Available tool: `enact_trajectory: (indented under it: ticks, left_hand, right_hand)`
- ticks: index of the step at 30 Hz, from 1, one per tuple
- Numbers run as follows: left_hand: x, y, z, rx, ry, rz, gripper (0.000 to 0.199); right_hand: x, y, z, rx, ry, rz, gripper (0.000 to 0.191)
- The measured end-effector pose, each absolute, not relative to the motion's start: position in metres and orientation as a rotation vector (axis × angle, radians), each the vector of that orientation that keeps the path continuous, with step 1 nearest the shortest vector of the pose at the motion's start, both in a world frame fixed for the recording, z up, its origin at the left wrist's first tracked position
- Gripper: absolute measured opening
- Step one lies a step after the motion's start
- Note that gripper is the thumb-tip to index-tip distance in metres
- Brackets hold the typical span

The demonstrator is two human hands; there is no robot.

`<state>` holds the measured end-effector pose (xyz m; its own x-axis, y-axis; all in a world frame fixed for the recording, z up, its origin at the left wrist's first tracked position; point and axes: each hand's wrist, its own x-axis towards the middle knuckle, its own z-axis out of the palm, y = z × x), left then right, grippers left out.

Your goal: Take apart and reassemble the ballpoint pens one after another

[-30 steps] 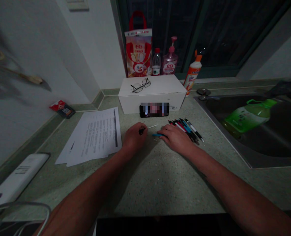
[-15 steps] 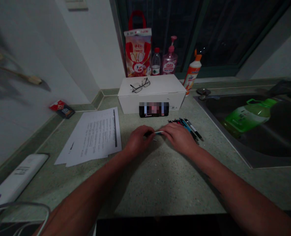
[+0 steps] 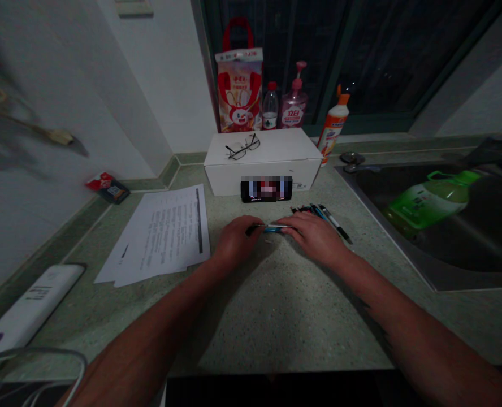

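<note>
Head view: left hand and right hand closed around a blue pen, 立白 pump bottle beyond.

Got a slim pen here, blue barrel with a black end, held level and sideways between the left hand and right hand. A loose bunch of pens, mostly dark and blue, lies fanned out just past the right hand.

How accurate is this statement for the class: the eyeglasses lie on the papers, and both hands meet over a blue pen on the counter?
The eyeglasses are misplaced: the head view shows them on top of the white box, not on the papers. The rest stands: the left hand and the right hand meet over a blue pen on the counter.
</note>
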<state>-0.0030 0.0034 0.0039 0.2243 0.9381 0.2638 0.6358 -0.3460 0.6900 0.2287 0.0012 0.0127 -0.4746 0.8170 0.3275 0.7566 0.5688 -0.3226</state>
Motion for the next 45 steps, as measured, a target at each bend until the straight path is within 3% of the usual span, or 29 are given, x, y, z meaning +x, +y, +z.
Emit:
enact_trajectory:
  ticks: [9, 19, 32, 41, 45]
  left_hand:
    - [-0.005, 0.006, 0.006, 2.066, 1.544, 0.895, 0.017]
    - [-0.005, 0.004, 0.000, 2.368, 1.467, 0.540, 0.021]
    - [0.004, -0.010, 0.011, 1.941, 1.109, 0.775, 0.037]
    - [0.002, -0.001, 0.012, 1.725, 1.316, 1.029, 0.008]
    - [0.002, 0.002, 0.014, 1.596, 1.308, 1.066, 0.005]
  right_hand:
    - [0.243, 0.006, 0.017, -1.430, -2.272, 0.163, 0.021]
    - [0.236, 0.001, 0.017, -1.210, -2.514, 0.386, 0.012]
    - [0.217, -0.009, 0.015, -1.120, -2.352, 0.458, 0.015]
    - [0.222, -0.003, 0.015, -1.285, -2.235, 0.457, 0.030]
    - [0.222, -0.003, 0.017, -1.253, -2.163, 0.508, 0.030]
